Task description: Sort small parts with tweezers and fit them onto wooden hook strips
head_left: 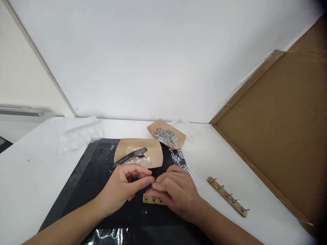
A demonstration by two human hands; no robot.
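Observation:
My left hand (127, 185) and my right hand (176, 192) meet above the black mat (102, 190), fingertips touching. Both are pinched around something tiny, too small to make out. Partly hidden beneath my right hand is a wooden strip with round metal pieces (154, 199). Just beyond my left hand sits a brown paper tray (157, 153) holding small white bits, and a curved dark nail file (127, 157) rests across it.
Behind, a second paper tray (181, 136) holds a clear bag of small colored pieces. Another wooden strip with metal pieces (227, 196) lies at right, near a cardboard panel (281, 136). A clear plastic case (76, 137) stands back left. White-patterned sheets (180, 160) lie beside the mat.

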